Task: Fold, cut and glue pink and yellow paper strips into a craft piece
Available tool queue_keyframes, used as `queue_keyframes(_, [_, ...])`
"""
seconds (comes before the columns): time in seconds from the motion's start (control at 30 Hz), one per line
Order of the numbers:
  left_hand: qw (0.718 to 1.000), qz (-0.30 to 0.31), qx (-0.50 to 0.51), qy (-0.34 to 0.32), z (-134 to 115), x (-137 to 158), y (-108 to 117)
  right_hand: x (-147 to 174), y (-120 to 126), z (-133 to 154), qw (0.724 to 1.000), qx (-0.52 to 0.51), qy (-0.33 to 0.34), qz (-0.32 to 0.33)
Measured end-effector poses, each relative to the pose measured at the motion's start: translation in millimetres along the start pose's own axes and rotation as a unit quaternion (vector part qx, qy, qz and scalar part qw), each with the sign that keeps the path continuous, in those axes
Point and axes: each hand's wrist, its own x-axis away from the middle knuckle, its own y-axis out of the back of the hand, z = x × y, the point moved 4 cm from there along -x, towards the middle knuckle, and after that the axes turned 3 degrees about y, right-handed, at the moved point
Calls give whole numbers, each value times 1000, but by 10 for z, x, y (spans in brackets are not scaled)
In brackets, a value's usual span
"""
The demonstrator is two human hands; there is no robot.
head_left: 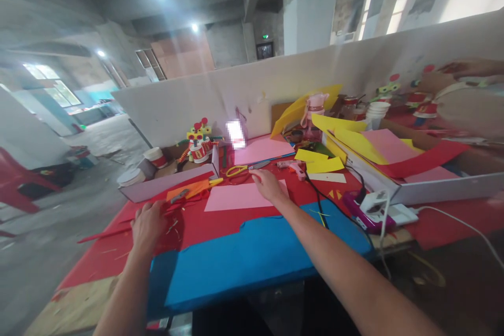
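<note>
My left hand [148,226] rests on the red table cover at the left, palm down and fingers apart, beside red strips [118,232] and small scraps. Just beyond it, grey-jawed pliers [180,196] lie by a piece of orange paper [192,188]. Over a pink paper sheet [236,197] reaches my right hand [266,185], its fingers stretched toward yellow-handled scissors [237,170]. Whether the fingertips touch the scissors I cannot tell. A pink glue gun [292,168] lies to the right of that hand.
Robot-like paper-cup figures [200,151] stand in a low box at left. A lit phone [235,134] leans against the white partition [177,97]. Blue cloth [244,252] covers the near edge. At right are a power strip [364,212], cables, a paper-filled box [452,189] and another person's hand [468,68].
</note>
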Motion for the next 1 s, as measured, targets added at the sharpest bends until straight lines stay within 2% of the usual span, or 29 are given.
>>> queue_keyframes(0.1, [1000,-21,1,-2,-91,1,-17,24,-59,36,999,5,-24,-22])
queue_keyframes(0.17, [996,-43,42,-65,-405,-46,3,57,-75,24,999,21,-37,-15])
queue_keyframes(0.23, [976,37,117,-182,-886,-110,-51,83,-67,39,999,39,-33,-5])
queue_keyframes(0.33, [908,174,148,-352,-1595,-137,-167,102,-18,109,998,67,-21,9])
queue_keyframes(0.4, [886,213,119,-395,-1854,-139,-250,109,16,141,995,86,-36,25])
queue_keyframes(0.5, [893,194,127,-386,-1892,-159,-350,115,39,148,992,106,-62,43])
queue_keyframes(0.63, [914,145,142,-352,-1657,-200,-445,94,-3,128,991,110,-54,54])
queue_keyframes(0.77, [932,169,91,-307,-1511,-283,-475,69,-66,99,991,98,-45,77])
queue_keyframes(1.0, [922,202,62,-324,-1573,-251,-394,133,-102,40,986,114,-48,114])
